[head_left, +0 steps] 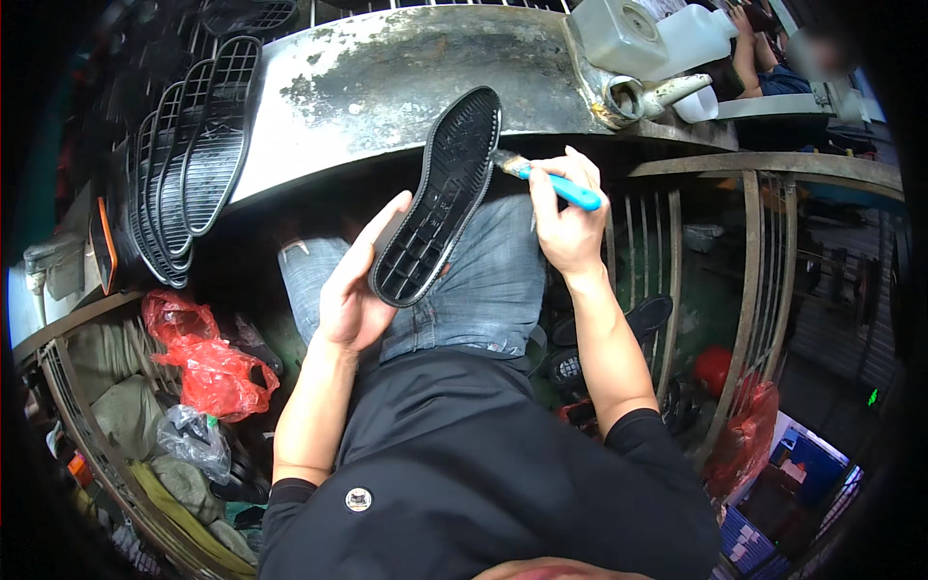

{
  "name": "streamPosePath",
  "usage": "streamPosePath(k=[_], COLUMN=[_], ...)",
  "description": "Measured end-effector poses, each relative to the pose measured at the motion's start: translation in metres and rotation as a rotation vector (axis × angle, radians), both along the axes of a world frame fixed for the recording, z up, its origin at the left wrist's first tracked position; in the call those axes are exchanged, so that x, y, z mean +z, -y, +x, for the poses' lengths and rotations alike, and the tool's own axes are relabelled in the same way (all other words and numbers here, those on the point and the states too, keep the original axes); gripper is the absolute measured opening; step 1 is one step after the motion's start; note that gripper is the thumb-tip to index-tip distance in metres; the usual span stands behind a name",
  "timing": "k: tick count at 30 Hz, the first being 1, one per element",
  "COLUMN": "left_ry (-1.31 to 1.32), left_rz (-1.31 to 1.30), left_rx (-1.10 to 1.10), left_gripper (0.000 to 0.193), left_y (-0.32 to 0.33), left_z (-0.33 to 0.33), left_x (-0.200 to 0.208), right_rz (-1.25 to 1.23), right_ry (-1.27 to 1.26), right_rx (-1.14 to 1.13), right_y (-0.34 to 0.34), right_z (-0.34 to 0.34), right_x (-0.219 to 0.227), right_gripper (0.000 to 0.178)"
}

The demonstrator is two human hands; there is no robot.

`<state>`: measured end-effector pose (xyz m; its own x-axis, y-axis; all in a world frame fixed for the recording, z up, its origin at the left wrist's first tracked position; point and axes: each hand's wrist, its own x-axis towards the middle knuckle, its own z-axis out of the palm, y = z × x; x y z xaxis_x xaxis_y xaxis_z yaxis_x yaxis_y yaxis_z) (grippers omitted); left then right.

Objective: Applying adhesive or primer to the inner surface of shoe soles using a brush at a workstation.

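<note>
stained grey workbench (387, 72) | glare (280, 106) toward its left | slatted racks (751, 271) both sides

One sole (440, 203) held, at least five more about the bench (416, 68)

Two hands hold one thing each: the left hand (356, 288) one sole, the right hand (570, 224) one brush (523, 170). At the bench's left edge, fanned soles (217, 145) number at least four; overlap hides the exact count. At least one further sole (253, 15) shows by the far left corner. Near the right edge are one jug (611, 31), one bottle (688, 43), one pot (622, 101) and one small tub (698, 104). One co-worker (745, 56) is in view past the far right corner. Lower down are one clear bag (193, 443) and red bags on two sides: one at right (746, 443), and at left (217, 375) one or two, hard to tell. Dark shoes (648, 316) number at least two. One badge (358, 499) is on the shirt (464, 454).
</note>
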<state>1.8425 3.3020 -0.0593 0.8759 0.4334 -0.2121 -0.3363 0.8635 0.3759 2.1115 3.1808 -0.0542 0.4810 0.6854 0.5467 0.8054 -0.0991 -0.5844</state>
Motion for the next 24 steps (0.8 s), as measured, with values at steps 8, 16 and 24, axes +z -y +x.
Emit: streamPosePath(k=[8,16,24], left_ry=[-0.163,-0.103,-0.038], left_rz=[0.014,-0.229,-0.366], left_rx=[0.041,0.121,0.132], left_gripper=[0.07,0.071,0.073], left_y=[0.001,0.001,-0.002], left_z=[0.005,0.013,0.01], left_x=[-0.012,-0.03,-0.032], right_rz=[-0.008,0.402,0.134], right_ry=[-0.029,-0.615,-0.075], right_rx=[-0.414,-0.13,0.168], right_y=[0.013,-0.02,-0.02], right_z=[0.089,0.02,-0.095], right_x=[0.029,0.001,-0.025], right_gripper=[0.019,0.015,0.033])
